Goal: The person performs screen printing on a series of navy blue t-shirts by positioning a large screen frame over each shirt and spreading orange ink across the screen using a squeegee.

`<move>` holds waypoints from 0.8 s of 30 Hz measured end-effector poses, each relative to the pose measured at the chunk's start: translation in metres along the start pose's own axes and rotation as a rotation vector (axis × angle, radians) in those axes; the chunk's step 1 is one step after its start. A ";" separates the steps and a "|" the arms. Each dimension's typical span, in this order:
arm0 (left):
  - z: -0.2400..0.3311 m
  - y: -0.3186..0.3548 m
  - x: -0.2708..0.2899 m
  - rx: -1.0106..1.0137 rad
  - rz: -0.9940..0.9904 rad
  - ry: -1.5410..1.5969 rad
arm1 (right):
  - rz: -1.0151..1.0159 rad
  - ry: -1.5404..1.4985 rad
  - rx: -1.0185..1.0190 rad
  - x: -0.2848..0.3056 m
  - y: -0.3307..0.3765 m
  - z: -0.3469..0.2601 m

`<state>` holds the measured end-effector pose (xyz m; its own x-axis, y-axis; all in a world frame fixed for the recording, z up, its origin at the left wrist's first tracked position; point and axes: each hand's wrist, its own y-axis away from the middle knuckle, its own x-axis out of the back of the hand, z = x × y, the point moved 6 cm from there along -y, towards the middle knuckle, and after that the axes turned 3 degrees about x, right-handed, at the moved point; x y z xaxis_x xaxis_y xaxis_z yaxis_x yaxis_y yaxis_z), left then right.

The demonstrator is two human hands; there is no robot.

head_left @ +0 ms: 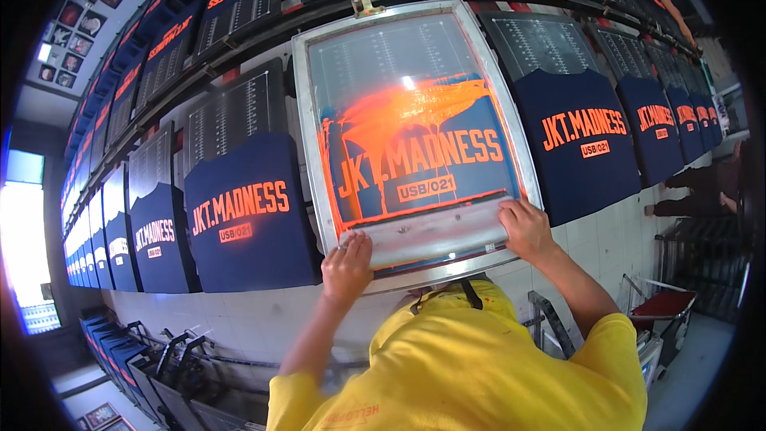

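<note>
Fingers first: in the head view, our left hand (347, 265) curls its fingers (353, 241) over the near left end of the squeegee (435, 231), and our right hand (525, 227) has its fingers (511, 209) folded over the near right end, both clamped on that pale, flat blade. The squeegee lies across the near edge of the printing screen (411, 132), inside its metal frame (307, 152). Beyond the squeegee, orange ink (399, 112) spreads in a wet sheet over the mesh, and orange lettering shows through on the navy cloth beneath. Left of the screen, a navy shirt (247, 223) with an orange print sits on its board, and more stretch away in a long row. Right of the screen we see another printed navy shirt (578, 140), then further ones toward the far end. Nearer to us than the screen, our yellow shirt (471, 359) fills the lower frame. At the far right of the screen's row, another person's arm (666, 0) reaches over the boards.
</note>
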<state>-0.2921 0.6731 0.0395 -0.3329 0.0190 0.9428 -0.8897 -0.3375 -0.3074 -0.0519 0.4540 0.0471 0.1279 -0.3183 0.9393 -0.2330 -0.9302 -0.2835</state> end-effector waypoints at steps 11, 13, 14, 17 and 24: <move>-0.076 -0.135 -0.023 -0.020 -0.037 0.071 | -0.106 0.046 -0.047 -0.023 -0.123 0.074; -0.087 -0.152 -0.031 0.005 -0.046 0.068 | -0.130 0.028 -0.057 -0.021 -0.144 0.085; -0.092 -0.158 -0.032 0.044 -0.071 0.105 | -0.134 0.014 -0.046 -0.026 -0.150 0.093; -0.095 -0.175 -0.031 0.114 -0.227 0.039 | -0.160 0.017 -0.031 -0.024 -0.163 0.103; -0.103 -0.207 -0.010 0.109 -0.232 0.029 | -0.261 0.014 -0.094 0.009 -0.202 0.114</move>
<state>-0.1370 0.8392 0.0808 -0.1340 0.1343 0.9818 -0.9051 -0.4200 -0.0661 0.1066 0.6176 0.0908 0.1825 -0.0666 0.9809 -0.2822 -0.9593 -0.0127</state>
